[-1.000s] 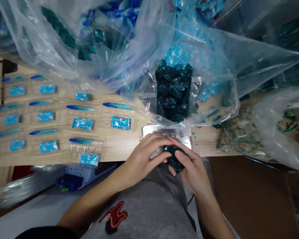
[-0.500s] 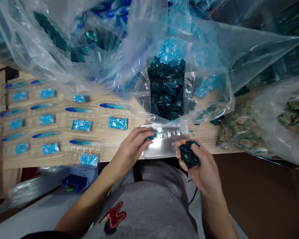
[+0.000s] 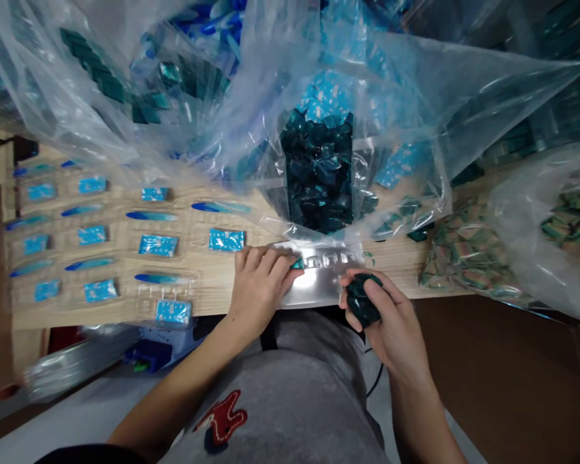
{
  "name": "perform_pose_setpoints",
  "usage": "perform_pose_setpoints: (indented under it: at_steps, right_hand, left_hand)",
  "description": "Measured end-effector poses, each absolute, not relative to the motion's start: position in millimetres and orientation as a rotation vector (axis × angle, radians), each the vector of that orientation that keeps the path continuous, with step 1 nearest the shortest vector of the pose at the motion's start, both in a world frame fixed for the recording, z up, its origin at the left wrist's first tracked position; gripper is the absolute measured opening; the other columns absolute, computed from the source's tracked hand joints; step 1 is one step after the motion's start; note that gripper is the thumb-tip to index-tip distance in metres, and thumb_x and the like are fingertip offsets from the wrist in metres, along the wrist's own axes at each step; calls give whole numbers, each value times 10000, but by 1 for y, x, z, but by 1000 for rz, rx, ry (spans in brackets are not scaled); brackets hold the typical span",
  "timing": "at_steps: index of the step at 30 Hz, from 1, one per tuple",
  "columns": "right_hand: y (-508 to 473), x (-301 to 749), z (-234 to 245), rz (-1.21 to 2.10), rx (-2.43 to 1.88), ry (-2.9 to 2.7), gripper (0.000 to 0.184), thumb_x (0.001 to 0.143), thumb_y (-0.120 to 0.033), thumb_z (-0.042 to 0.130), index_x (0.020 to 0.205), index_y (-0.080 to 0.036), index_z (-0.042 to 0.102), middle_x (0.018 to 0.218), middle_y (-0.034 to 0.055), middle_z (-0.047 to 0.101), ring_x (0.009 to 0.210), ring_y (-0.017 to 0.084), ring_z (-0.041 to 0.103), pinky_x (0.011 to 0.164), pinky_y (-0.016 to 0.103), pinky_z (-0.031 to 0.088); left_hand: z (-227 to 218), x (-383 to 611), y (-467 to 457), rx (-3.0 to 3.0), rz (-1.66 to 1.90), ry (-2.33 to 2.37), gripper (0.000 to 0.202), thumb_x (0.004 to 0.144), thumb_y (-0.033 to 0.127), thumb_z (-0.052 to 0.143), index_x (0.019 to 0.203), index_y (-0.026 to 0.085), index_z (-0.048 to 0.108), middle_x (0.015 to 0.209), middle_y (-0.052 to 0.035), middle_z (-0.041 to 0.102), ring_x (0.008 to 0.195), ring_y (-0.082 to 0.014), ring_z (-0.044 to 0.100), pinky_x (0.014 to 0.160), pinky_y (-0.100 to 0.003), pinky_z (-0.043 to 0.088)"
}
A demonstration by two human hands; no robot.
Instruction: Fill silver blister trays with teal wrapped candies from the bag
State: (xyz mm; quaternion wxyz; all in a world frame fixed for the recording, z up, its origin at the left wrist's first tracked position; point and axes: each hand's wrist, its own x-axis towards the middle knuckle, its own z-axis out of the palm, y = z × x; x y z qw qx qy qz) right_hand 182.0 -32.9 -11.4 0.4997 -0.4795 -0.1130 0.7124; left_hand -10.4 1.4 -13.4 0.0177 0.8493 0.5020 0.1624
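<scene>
My left hand [image 3: 263,280] pinches a small teal foil sachet [image 3: 297,263] against the left end of a shiny metal tray [image 3: 319,287]. My right hand [image 3: 384,316] sits just off the tray's lower right corner, its fingers shut around a bunch of dark teal sachets [image 3: 360,299]. Beyond the tray, a large heap of the same dark teal sachets [image 3: 316,174] lies inside a transparent plastic bag [image 3: 406,96]. The plastic covers the tray's far edge.
A wooden board [image 3: 207,283] carries rows of blue packets and blue-tipped items in transparent blister trays to the left. A heap of green-and-tan sachets [image 3: 466,258] lies to the right, and a cardboard box [image 3: 493,380] stands below it. My grey-clad lap lies beneath the hands.
My hands have moved apart since the earliest frame, when they met over the tray. The left now pinches one small sachet at the tray, and the right holds the bunch off to the right.
</scene>
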Motion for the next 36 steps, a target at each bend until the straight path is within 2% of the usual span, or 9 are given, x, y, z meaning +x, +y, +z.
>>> perform_pose_setpoints:
  at_steps: [5,8,14,20,24,27,29,33,36]
  right_hand:
    - [-34,175,-11,1856,-1156,-404,210,789,-350,705,967,-238,706,747,-1,641,584,94,576,392,146,393]
    - [-37,172,-14,1816,-1245,-515,210,780,-374,718,937,-241,674,675,-31,627,548,80,556,418,143,414]
    - [-39,169,-21,1850,-1232,-485,326,806,-483,653,921,-180,690,574,-10,620,461,73,486,378,151,346]
    - [-34,165,-21,1788,-1261,-494,355,753,-490,704,867,-156,667,516,-32,576,421,63,448,375,155,318]
    - [-36,165,-17,1794,-1196,-498,295,776,-450,697,911,-187,690,574,-25,598,474,79,512,394,157,345]
    - [-37,168,-12,1746,-1209,-603,252,795,-400,690,981,-234,731,681,0,663,559,104,583,475,195,442]
    - [-37,170,-6,1704,-1205,-673,208,789,-354,704,977,-276,747,697,-10,682,581,104,602,543,213,488]
    - [-35,177,5,1626,-1173,-752,199,809,-256,692,957,-378,744,761,-44,706,614,87,622,608,205,518]
    - [-33,178,12,1607,-1133,-848,195,827,-240,669,950,-372,744,834,-36,710,609,95,627,600,224,531]
  left_hand:
    - [7,0,-5,1993,620,1247,226,950,285,502,1163,228,549,1018,-41,656,934,-172,597,781,-303,468]
    - [13,9,-7,1788,643,1110,247,931,237,540,1177,249,550,1030,-29,631,952,-151,597,802,-267,489]
    - [4,12,-6,1855,744,1122,106,931,156,509,999,224,554,888,-8,605,824,-135,607,723,-232,506]
    - [4,14,-6,2203,763,1115,167,952,228,481,1114,216,521,937,-57,625,849,-191,623,701,-290,532]
    - [12,17,-11,2303,839,1135,131,950,172,463,1048,202,544,913,-61,597,836,-191,601,698,-296,523]
    - [16,16,-11,2149,812,1221,18,924,190,526,932,205,529,886,-40,578,824,-179,588,689,-286,515]
    - [18,14,-10,2026,782,1237,27,914,213,550,900,208,527,895,-33,571,840,-172,582,707,-283,513]
    - [23,9,-10,2020,781,1107,115,929,174,517,1024,214,568,982,-47,597,938,-171,572,804,-303,495]
    - [30,7,-9,2139,881,1059,161,924,142,508,1048,220,574,947,-38,633,906,-173,578,804,-324,494]
